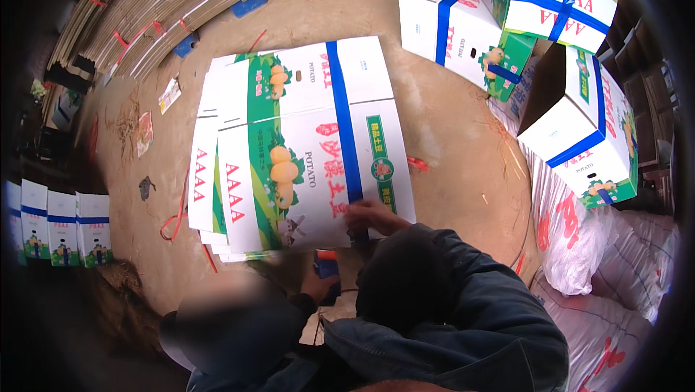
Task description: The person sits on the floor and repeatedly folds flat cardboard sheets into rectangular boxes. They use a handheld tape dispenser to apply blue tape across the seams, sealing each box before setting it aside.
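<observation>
A flattened white-and-green potato carton (304,175) lies before me, on top of several more flat cartons (202,175) that poke out at its left. A strip of blue tape (342,120) runs along its length, right of the middle. My right hand (377,217) rests on the tape near the carton's near edge, fingers bent; whether they pinch anything is unclear. Below that edge, my left hand (319,285) holds a blue tape dispenser (328,272) with a reddish part at its top. Dark clothing hides much of the area below the hands.
Erected, blue-taped cartons (461,28) stand at the upper right, one tilted open carton (583,126) on filled plastic sacks (575,245). Bundled flat cardboard (152,12) is stacked at the upper left. Upright cartons (62,223) line the left. Red strapping (175,227) lies on the floor.
</observation>
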